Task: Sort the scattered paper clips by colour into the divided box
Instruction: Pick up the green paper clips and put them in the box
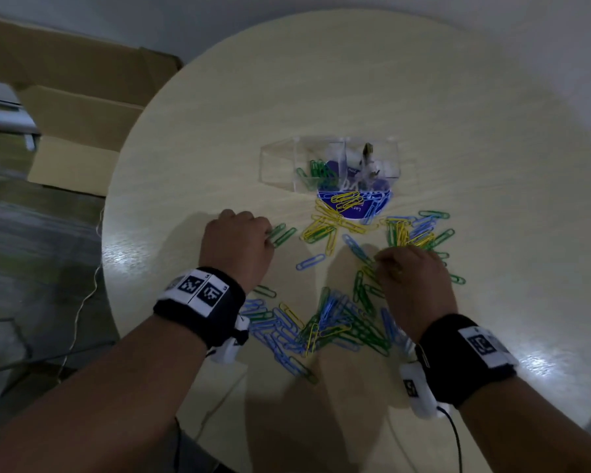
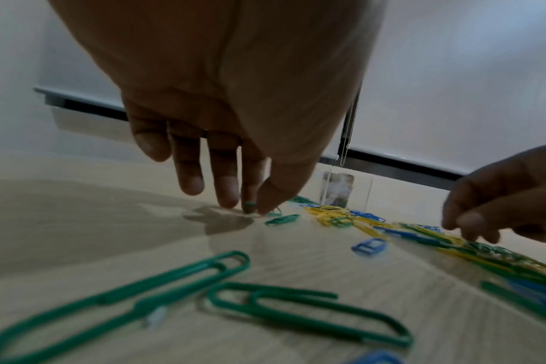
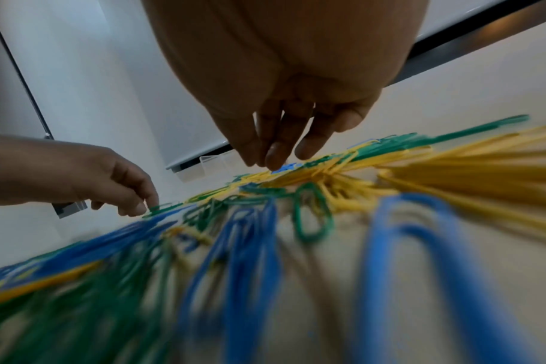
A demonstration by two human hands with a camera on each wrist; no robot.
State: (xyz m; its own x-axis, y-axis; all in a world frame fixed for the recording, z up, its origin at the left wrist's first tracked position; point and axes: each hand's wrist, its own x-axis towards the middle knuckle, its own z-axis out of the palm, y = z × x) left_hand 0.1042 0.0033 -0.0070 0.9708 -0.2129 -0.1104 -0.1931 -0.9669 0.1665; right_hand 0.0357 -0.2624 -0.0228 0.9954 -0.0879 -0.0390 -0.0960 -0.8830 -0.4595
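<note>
Your left hand (image 1: 238, 238) pinches a green clip (image 2: 250, 204) between thumb and forefinger, palm down, toward the bench's (image 1: 458, 131) left edge. Your right hand (image 1: 411, 271) reaches fingers-down into the mixed clips (image 1: 338, 322); whether its grip holds one, I cannot tell. The divided box (image 1: 280, 162) sits mid-bench.

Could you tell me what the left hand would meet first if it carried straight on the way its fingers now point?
Probably the two green clips right at the left hand's fingertips, where one already seems pinched; further along lies the yellow cluster, though depth is unclear.
</note>
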